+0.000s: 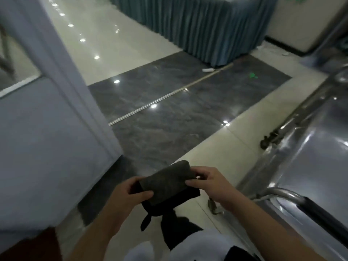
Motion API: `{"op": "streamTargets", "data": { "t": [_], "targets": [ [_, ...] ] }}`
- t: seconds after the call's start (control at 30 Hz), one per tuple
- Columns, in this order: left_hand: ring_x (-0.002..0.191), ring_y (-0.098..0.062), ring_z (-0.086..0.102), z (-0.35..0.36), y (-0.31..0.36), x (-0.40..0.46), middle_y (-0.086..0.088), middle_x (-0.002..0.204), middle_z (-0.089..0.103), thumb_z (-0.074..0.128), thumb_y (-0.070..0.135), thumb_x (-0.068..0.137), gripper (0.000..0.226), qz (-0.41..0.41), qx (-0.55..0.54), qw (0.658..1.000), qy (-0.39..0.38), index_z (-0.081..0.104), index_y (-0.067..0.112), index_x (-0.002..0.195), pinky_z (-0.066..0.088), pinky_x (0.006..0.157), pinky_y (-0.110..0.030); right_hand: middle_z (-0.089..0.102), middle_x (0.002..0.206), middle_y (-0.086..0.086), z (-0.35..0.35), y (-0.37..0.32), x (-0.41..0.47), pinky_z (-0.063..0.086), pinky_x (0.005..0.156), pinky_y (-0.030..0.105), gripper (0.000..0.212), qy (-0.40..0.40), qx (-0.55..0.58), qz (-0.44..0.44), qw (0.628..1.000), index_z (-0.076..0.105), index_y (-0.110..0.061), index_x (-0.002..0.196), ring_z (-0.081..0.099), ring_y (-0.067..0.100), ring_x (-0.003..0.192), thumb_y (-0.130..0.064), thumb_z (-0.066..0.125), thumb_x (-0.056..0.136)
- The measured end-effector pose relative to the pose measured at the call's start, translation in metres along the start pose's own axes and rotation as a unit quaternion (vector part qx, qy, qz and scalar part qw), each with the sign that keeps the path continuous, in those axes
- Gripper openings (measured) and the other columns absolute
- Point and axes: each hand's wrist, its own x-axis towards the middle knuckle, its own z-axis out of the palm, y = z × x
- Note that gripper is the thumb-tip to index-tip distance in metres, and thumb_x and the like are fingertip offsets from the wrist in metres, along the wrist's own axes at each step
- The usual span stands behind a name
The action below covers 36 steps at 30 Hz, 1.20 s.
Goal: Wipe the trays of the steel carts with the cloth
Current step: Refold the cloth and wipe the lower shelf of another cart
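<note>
- Cloth (166, 182): dark, folded into a thick pad, held in the air in front of our body, above the pale floor (116, 40) and not touching any cart.
- Our left hand (131, 191) grips the cloth's near-left end, thumb on top and fingers curled beneath; our right hand (209, 182) pinches its right edge between thumb and fingertips. Both hands are closed on the cloth; neither is free.
- A dark apron tie (146, 220) hangs just below the cloth, against our white clothing.
- Steel cart (308, 166) stands just beside us on the right; its top tray shows a broad, shiny surface with glare streaks. A curved handle (288, 194) with a dark grip sits at the near corner, close to our right wrist.
- We judge the step in hand to be readying the cloth: squaring the fold so one flat, clean face points down.
- To do it well, we should keep the pad firm and compact, then carry it right onto the tray and wipe in overlapping straight passes, reaching the raised rim and corners.
- A loose corner trailing off the pad would smear rather than wipe, so we tuck it in first.
- Farther off: a dark marble floor strip (169, 113), a grey wall panel (47, 129) at left, and a table with a pleated blue skirt (207, 25) at the back.
</note>
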Motion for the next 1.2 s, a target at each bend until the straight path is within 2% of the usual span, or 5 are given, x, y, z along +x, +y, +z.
{"op": "streamTargets", "data": {
  "t": [0.23, 0.4, 0.73, 1.07, 1.2],
  "targets": [
    [0.075, -0.02, 0.072, 0.015, 0.097, 0.167, -0.015, 0.083, 0.074, 0.069, -0.015, 0.075, 0.029, 0.016, 0.025, 0.997, -0.064, 0.07, 0.003, 0.097, 0.054, 0.056, -0.018, 0.077, 0.099, -0.008, -0.066, -0.035, 0.125, 0.058, 0.082, 0.026, 0.029, 0.118, 0.043, 0.01, 0.992, 0.075, -0.026, 0.107, 0.072, 0.012, 0.092, -0.005, 0.073, 0.088],
    [0.098, -0.029, 0.071, 0.02, 0.165, 0.278, -0.015, 0.11, 0.073, 0.099, 0.04, 0.031, 0.091, 0.0, 0.096, 0.974, -0.206, 0.071, 0.021, 0.115, 0.059, 0.077, -0.031, 0.072, 0.107, -0.004, -0.113, -0.07, 0.209, 0.053, 0.082, 0.017, 0.04, 0.203, 0.085, 0.014, 0.975, 0.072, -0.018, 0.12, 0.067, 0.013, 0.1, -0.006, 0.079, 0.083],
    [0.106, -0.026, 0.069, 0.123, 0.282, 0.476, -0.011, 0.113, 0.072, 0.083, 0.018, 0.072, 0.043, 0.038, 0.193, 0.873, -0.446, 0.07, 0.022, 0.113, 0.056, 0.082, -0.03, 0.075, 0.109, 0.001, -0.211, -0.115, 0.314, 0.055, 0.093, 0.029, 0.042, 0.307, 0.116, -0.011, 0.944, 0.075, -0.026, 0.11, 0.069, 0.015, 0.104, 0.008, 0.064, 0.087],
    [0.097, -0.021, 0.071, 0.297, 0.388, 0.591, -0.004, 0.105, 0.075, 0.064, -0.01, 0.087, 0.048, 0.025, 0.275, 0.692, -0.667, 0.055, 0.014, 0.127, 0.059, 0.076, -0.032, 0.063, 0.132, -0.01, -0.284, -0.141, 0.331, 0.056, 0.088, 0.026, 0.064, 0.601, 0.251, 0.023, 0.759, 0.056, -0.041, 0.133, 0.065, 0.01, 0.114, -0.008, 0.079, 0.083],
    [0.105, -0.038, 0.068, 0.382, 0.399, 0.577, -0.018, 0.112, 0.071, 0.072, 0.0, 0.084, 0.052, -0.017, 0.276, 0.613, -0.74, 0.052, 0.014, 0.129, 0.06, 0.082, -0.049, 0.056, 0.144, -0.001, -0.289, -0.128, 0.306, 0.052, 0.099, 0.046, 0.069, 0.556, 0.394, -0.048, 0.73, 0.043, -0.035, 0.146, 0.056, 0.022, 0.13, -0.028, 0.077, 0.086]
  ]
}}
